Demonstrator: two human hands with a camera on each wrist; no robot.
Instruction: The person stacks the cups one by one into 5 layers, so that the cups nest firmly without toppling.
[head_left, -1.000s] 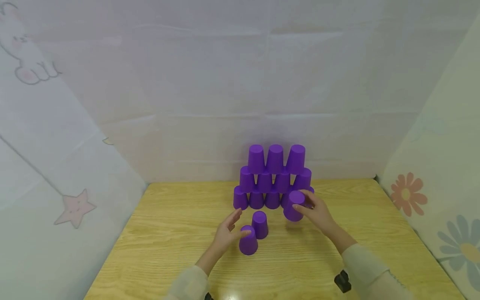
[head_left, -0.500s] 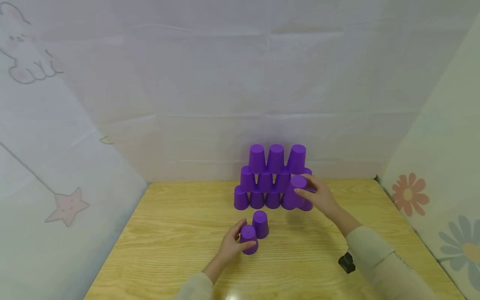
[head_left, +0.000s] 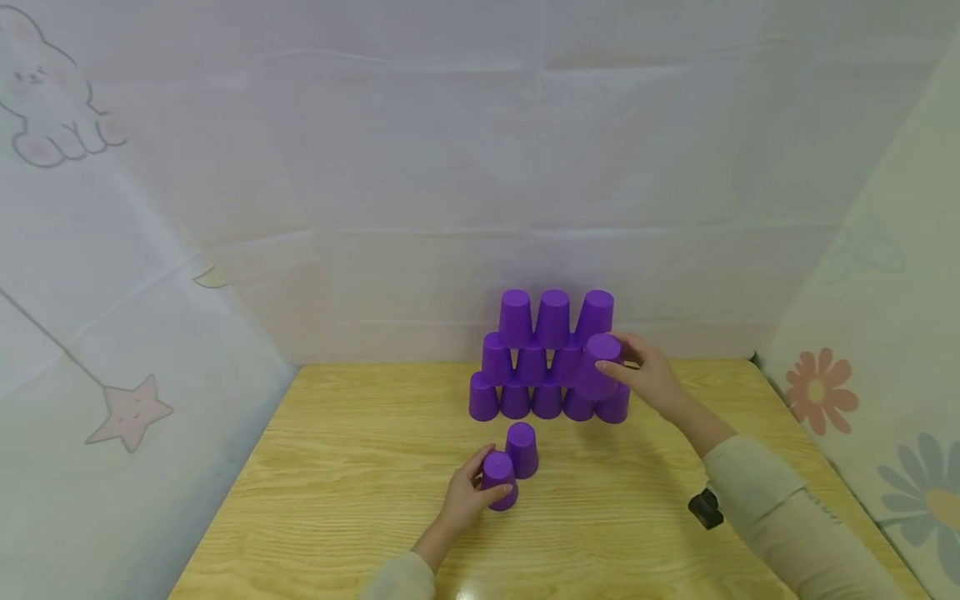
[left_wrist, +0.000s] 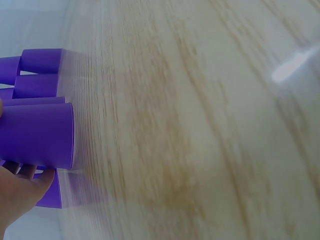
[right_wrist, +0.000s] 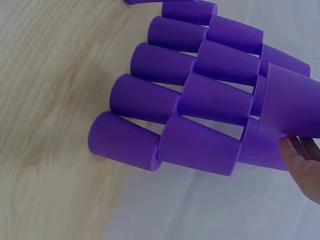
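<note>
My right hand [head_left: 651, 379] holds an upside-down purple cup [head_left: 597, 367], thumb at its near side and fingers behind. The cup is raised in front of the right part of a purple cup stack [head_left: 531, 365], partly covering it. In the right wrist view the held cup [right_wrist: 295, 102] overlaps the top row. That stack has three tiers, all cups mouth-down, with three cups on top. Nearer the person, my left hand [head_left: 463, 498] grips another upside-down purple cup [head_left: 498, 479] standing on the table. Right behind that one stands a further purple cup [head_left: 522, 450].
The wooden table [head_left: 322, 483] bears everything. A pale fabric backdrop [head_left: 420, 183] rises close behind the stack, with printed side panels left and right. A small black device [head_left: 706, 508] sits by the right sleeve [head_left: 757, 483].
My right hand has raised its cup from low before the stack's bottom row to about the top tier. The left hand has moved right and its fingers have closed round the near cup.
</note>
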